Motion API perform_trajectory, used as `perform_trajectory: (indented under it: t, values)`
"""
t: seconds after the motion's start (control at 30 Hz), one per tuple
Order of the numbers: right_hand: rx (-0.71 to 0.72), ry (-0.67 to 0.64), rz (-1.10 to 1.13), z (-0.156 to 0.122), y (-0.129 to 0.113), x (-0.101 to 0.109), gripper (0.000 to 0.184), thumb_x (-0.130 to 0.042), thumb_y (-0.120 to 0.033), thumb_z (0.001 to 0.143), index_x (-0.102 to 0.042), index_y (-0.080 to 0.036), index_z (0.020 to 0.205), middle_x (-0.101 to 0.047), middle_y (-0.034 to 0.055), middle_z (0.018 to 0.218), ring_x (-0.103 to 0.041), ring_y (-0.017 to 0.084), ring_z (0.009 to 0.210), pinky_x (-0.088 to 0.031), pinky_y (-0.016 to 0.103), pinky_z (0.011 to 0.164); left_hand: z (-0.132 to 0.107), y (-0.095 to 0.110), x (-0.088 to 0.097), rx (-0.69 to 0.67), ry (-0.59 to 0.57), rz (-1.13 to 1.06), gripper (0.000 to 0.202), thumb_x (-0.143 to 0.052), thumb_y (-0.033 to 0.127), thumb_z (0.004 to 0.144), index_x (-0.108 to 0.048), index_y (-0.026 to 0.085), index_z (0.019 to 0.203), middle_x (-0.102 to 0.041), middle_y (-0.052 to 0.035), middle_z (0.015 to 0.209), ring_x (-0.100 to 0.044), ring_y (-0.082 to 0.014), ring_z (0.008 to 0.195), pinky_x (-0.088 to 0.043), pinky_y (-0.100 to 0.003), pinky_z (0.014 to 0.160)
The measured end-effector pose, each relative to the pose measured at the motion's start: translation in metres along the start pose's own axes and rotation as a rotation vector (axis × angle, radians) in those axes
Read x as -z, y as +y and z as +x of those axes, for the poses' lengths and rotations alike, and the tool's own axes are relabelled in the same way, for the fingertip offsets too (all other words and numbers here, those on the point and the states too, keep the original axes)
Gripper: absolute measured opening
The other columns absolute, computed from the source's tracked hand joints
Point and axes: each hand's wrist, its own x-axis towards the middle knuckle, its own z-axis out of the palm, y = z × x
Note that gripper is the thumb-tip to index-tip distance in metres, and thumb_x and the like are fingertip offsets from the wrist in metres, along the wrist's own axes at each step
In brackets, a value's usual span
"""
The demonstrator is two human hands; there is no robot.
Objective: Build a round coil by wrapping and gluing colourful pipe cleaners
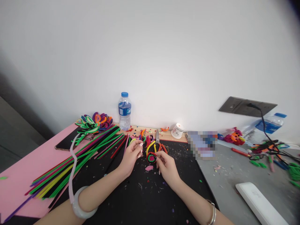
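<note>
A small coil of pipe cleaner (151,157), wound in black, green and pink with a yellow tail, is held just above the black mat (140,200). My right hand (167,167) pinches its right edge with closed fingers. My left hand (132,154) is closed in a pinch at the left, on the end of a pipe cleaner strand beside the coil. A pink scrap (149,168) lies on the mat under the coil. Short bent pieces in yellow, orange and pink lie just behind it.
A fan of long pipe cleaners (77,159) lies left on a pink sheet (25,175), with finished flowers (93,122) and a phone (67,142). A water bottle (124,111), scissors (157,136) and a paper cup (177,130) stand behind. Right: a white flat case (260,203), more pieces, cables.
</note>
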Motion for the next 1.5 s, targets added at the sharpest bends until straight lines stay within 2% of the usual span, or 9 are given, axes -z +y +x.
perform_trajectory:
  t: [0.3, 0.5, 0.63, 0.73, 0.8, 0.9, 1.23, 1.5]
  values:
    - [-0.002, 0.004, 0.001, -0.0003, -0.0014, 0.0007, 0.014, -0.044, -0.015, 0.085, -0.058, -0.021, 0.083, -0.048, -0.0058, 0.054, -0.043, 0.010, 0.039, -0.036, 0.018, 0.036, -0.0007, 0.0001, -0.0017, 0.023, 0.042, 0.069, 0.028, -0.076, 0.025, 0.065, -0.055, 0.018, 0.082, -0.062, 0.0063, 0.059, -0.058, -0.0081, 0.057, -0.049, -0.020, 0.062]
    - [-0.005, 0.005, -0.005, -0.0009, -0.0033, 0.0005, 0.014, -0.044, -0.017, 0.084, -0.058, -0.022, 0.083, -0.048, -0.0058, 0.054, -0.045, 0.010, 0.040, -0.037, 0.018, 0.038, 0.0003, 0.0002, 0.0005, 0.040, 0.042, 0.084, 0.031, -0.076, 0.023, 0.066, -0.056, 0.017, 0.088, -0.072, -0.0008, 0.069, -0.069, -0.0153, 0.070, -0.054, -0.026, 0.068]
    - [-0.010, 0.001, -0.009, -0.0014, -0.0051, 0.0006, 0.015, -0.044, -0.019, 0.085, -0.059, -0.021, 0.084, -0.048, -0.0056, 0.054, -0.046, 0.011, 0.041, -0.037, 0.019, 0.038, 0.0003, -0.0004, 0.0017, 0.021, 0.066, 0.116, 0.027, -0.078, 0.022, 0.062, -0.060, 0.017, 0.081, -0.067, 0.0029, 0.063, -0.065, -0.0116, 0.063, -0.053, -0.021, 0.060]
    - [-0.011, -0.003, -0.013, -0.0013, -0.0043, 0.0010, 0.014, -0.045, -0.021, 0.085, -0.059, -0.021, 0.085, -0.049, -0.0055, 0.054, -0.046, 0.011, 0.041, -0.037, 0.019, 0.038, 0.0007, -0.0006, 0.0023, 0.017, 0.076, 0.142, 0.021, -0.076, 0.026, 0.065, -0.065, 0.016, 0.080, -0.063, 0.0034, 0.061, -0.062, -0.0098, 0.060, -0.051, -0.018, 0.056]
    - [-0.012, -0.003, -0.016, -0.0011, -0.0031, 0.0014, 0.014, -0.045, -0.021, 0.085, -0.059, -0.020, 0.085, -0.050, -0.0052, 0.054, -0.045, 0.010, 0.040, -0.037, 0.019, 0.038, 0.0012, -0.0007, 0.0025, 0.021, 0.073, 0.152, 0.023, -0.074, 0.030, 0.068, -0.068, 0.015, 0.084, -0.064, 0.0021, 0.063, -0.062, -0.0098, 0.062, -0.053, -0.019, 0.060]
    - [-0.011, -0.003, -0.020, -0.0010, -0.0020, 0.0020, 0.014, -0.046, -0.022, 0.086, -0.060, -0.019, 0.085, -0.050, -0.0054, 0.053, -0.045, 0.010, 0.040, -0.038, 0.019, 0.039, 0.0017, -0.0007, 0.0027, 0.030, 0.070, 0.164, 0.025, -0.073, 0.035, 0.069, -0.069, 0.013, 0.080, -0.063, 0.0007, 0.062, -0.062, -0.0109, 0.061, -0.054, -0.022, 0.063]
    - [-0.003, 0.003, -0.020, -0.0013, -0.0060, 0.0022, 0.014, -0.046, -0.022, 0.085, -0.059, -0.019, 0.083, -0.049, -0.0058, 0.053, -0.045, 0.010, 0.039, -0.038, 0.020, 0.039, -0.0044, 0.0049, -0.0041, 0.000, 0.052, 0.273, 0.037, -0.070, 0.049, 0.069, -0.052, 0.018, 0.057, -0.060, 0.0009, 0.056, -0.059, -0.0137, 0.055, -0.049, -0.025, 0.056]
    - [0.000, 0.004, -0.019, -0.0013, -0.0052, 0.0024, 0.014, -0.045, -0.021, 0.084, -0.059, -0.020, 0.083, -0.049, -0.0053, 0.054, -0.047, 0.011, 0.041, -0.039, 0.020, 0.039, -0.0016, 0.0028, 0.0004, -0.136, 0.081, 0.351, 0.045, -0.063, 0.050, 0.076, -0.042, 0.020, 0.050, -0.038, 0.0070, 0.050, -0.037, -0.0105, 0.052, -0.034, -0.023, 0.055]
